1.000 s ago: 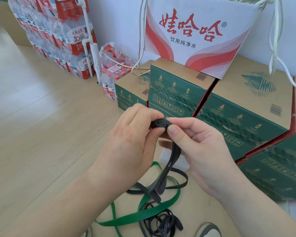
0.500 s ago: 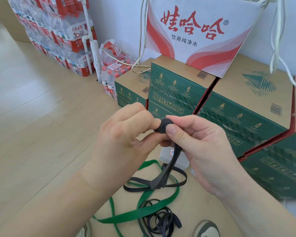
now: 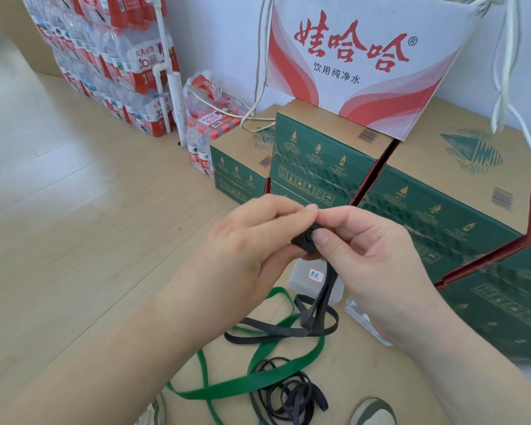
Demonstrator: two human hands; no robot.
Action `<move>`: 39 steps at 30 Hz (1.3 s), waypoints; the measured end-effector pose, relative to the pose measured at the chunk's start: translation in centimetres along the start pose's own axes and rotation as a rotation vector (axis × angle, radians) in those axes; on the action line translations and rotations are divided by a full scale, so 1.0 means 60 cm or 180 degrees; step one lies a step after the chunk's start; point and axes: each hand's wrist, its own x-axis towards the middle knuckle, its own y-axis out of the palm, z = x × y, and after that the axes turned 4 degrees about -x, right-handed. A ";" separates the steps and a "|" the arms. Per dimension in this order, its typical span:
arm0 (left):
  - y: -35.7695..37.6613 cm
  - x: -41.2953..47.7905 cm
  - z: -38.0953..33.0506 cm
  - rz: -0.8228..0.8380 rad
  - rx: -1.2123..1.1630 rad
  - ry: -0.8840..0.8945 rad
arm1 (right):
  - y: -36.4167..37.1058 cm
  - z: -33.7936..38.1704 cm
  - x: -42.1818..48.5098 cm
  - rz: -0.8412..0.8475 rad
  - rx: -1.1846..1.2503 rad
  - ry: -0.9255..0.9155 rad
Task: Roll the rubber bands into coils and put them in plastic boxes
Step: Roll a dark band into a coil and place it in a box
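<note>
Catching at the very bottom edge only the toe of a shoe (image 3: 374, 412), the rest cropped away, and beside it a tangle of dark bands (image 3: 288, 400) heaped on the floor (image 3: 59, 210), loops too knotted for counting. Tracing a green band (image 3: 258, 378) lying flat in a wide loop beside and under that tangle, one end running off the lower edge. Pinching a small black coil (image 3: 304, 242) between both hands, raised above the floor: left hand (image 3: 242, 256) curling thumb and fingers round it from the left, right hand (image 3: 374, 256) pressing thumb and forefinger on it from the right, fingertips of the two hands meeting just above it. Hiding most of the coil behind those fingers, so showing just a dark sliver, the winding not readable. Letting the unrolled tail of the black rubber band (image 3: 322, 299) hang — long axis nearly vertical, dropping from the coil to the floor, then bending into flat loops spreading left over the green band. Glimpsing behind the tail a translucent plastic box (image 3: 301, 277) with a small red-bordered label, writing too small for reading, and a second clear box (image 3: 362, 320) mostly covered by the right wrist. Making out farther back green cartons (image 3: 325, 161), a white-and-red carton (image 3: 365, 65) tilted on top — upper part cut off — plus shrink-wrapped water bottles (image 3: 120, 65), a white pipe (image 3: 166, 72) and pale cables (image 3: 261, 72) along the wall.
</note>
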 end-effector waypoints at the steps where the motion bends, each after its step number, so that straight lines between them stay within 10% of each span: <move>1: 0.003 -0.001 -0.001 0.0007 0.0014 0.0056 | 0.003 -0.001 0.000 -0.0019 0.0055 0.0011; 28: -0.004 0.006 -0.013 -0.0761 0.0803 0.0316 | 0.009 0.018 -0.010 -0.0171 0.0703 -0.0237; 39: 0.005 0.007 -0.016 -0.0170 0.0631 0.0206 | -0.009 0.000 0.000 -0.0442 -0.0311 -0.0676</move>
